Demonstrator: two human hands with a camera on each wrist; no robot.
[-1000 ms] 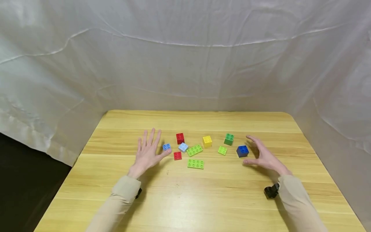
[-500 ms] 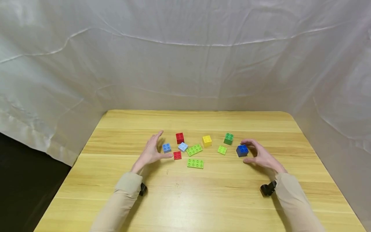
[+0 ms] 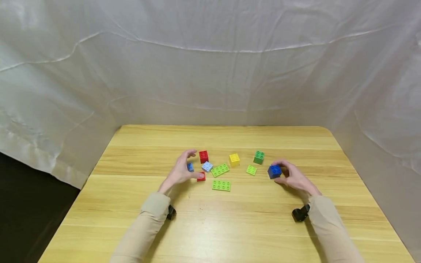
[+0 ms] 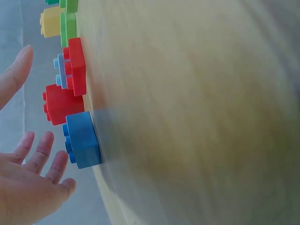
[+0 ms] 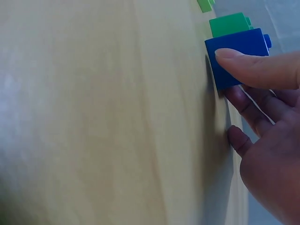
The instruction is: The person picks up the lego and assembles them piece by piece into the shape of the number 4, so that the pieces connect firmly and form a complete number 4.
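Note:
In the head view my right hand (image 3: 296,179) pinches a dark blue 2x2 toy building brick (image 3: 274,171) between thumb and fingers. The right wrist view has the thumb across the near face of that dark blue brick (image 5: 236,58), with fingers behind it. My left hand (image 3: 179,172) hovers with thumb and fingers spread, holding nothing. Its thumb partly covers a flat red brick (image 3: 201,178), and the hand partly hides a medium blue brick (image 3: 190,167). In the left wrist view the fingers are apart from this blue brick (image 4: 83,139).
Close to the left hand lie a taller red brick (image 3: 203,156) and a light blue brick (image 3: 207,167). Two long lime bricks (image 3: 221,185), a yellow brick (image 3: 234,159), a small lime brick (image 3: 251,170) and a green brick (image 3: 258,157) are spread across the wooden table (image 3: 230,226).
My left hand has turned from flat and spread to thumb-and-fingers apart, moving right over the blue and flat red bricks. My right hand has moved left and closed around the dark blue brick.

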